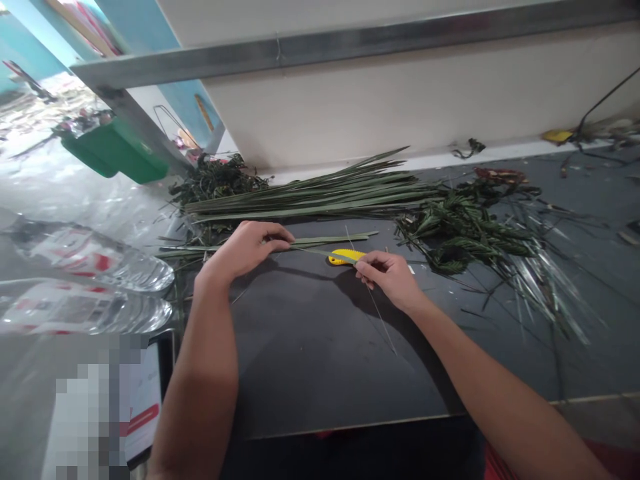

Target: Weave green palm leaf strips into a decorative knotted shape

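Observation:
A thin green leaf strip (320,252) stretches between my two hands above the dark tabletop. My left hand (255,247) pinches its left end between thumb and fingers. My right hand (383,273) closes on the strip's other end, and a thin stiff wire (384,321) crosses by those fingers; whether they grip the wire too I cannot tell. Just left of my right hand lies a yellow-handled tool (337,257), partly covered by the strip and the fingers. Behind my hands are a few loose leaf strips (350,238) and a large bundle of long green leaves (310,197).
Curled green woven pieces (465,230) and a spray of clear thin strands (545,287) lie to the right. A dark leafy heap (220,180) sits at the back left. Two water bottles (95,257), a phone (145,400) and a green bin (115,150) are on the left.

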Available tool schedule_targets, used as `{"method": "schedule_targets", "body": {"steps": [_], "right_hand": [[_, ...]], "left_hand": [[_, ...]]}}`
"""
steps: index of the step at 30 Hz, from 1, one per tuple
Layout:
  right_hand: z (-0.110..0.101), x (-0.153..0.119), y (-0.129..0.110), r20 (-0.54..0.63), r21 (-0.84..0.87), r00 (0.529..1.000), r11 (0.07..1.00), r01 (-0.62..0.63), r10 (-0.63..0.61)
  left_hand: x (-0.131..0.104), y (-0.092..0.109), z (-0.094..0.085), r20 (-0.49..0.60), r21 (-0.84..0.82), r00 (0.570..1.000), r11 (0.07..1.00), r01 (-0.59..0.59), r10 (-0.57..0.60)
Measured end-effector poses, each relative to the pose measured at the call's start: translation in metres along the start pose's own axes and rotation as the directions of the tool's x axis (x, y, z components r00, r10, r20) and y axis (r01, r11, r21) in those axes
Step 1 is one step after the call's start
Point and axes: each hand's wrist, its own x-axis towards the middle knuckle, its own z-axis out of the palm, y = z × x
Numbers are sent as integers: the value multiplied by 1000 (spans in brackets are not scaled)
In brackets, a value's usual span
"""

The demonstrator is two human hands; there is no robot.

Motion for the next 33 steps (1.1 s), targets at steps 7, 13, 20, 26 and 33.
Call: {"method": "schedule_targets", "body": {"steps": [7,13,20,26,33], "right_hand": [[2,-3,-8,-1,-33,1000,999,-2,2],[2,-2,-6,-11,-29,1000,1000,-6,6],[2,-2,-5,-17,-31,1000,999,-13,13],[3,-2,-6,-19,-22,1000,999,-24,24],[2,-3,-6,-14,-17,1000,1000,-25,25]], "left_hand": [[-8,-13,-11,-77,34,995,997,69,-66],[-4,-6,-3,-31,24,999,999,39,-39],[-2,1,1,12,18,1000,1000,-17,17],[0,2,4,29,70,998,996,-64,62],[2,4,10,40,153,997,986,-68,63]]}}
